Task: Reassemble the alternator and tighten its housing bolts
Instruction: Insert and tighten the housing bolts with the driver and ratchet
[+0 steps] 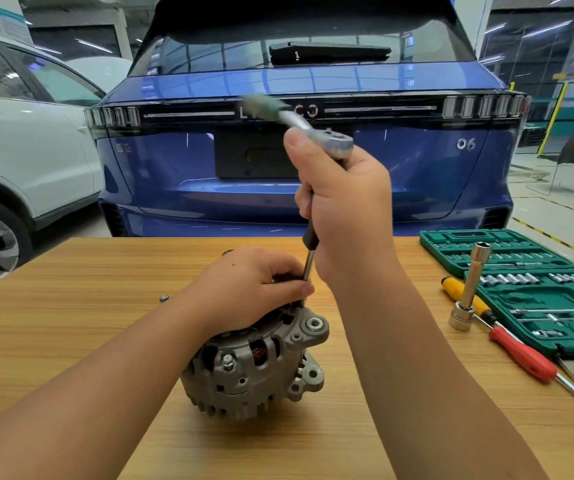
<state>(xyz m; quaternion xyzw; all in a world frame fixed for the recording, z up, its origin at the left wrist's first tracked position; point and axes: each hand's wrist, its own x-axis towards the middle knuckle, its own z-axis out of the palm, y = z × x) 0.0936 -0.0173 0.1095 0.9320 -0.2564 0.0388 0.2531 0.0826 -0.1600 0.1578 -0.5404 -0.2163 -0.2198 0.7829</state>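
I've got the left hand (251, 285) on the alternator (254, 362), fingers pinching the extension bar (309, 261) w/ the socket end; right hand (344, 209) clamps the ratchet (316, 131) above, alternator on counter (71, 341) below fingers.

A wooden table (71, 306) stands behind a blue car (313, 188) and white car (29, 140) in a strip-lit garage.

The alternator (257, 362) is lying at the frame's lower centre on the table (71, 306). The left hand (254, 282) is resting on its housing, pinching the extension bar (309, 261) near the tip. The right hand (344, 209) is gripping the ratchet (316, 128) above. At the right, a green socket case (527, 289), two screwdrivers (520, 355) and a long socket (470, 289) are lying.
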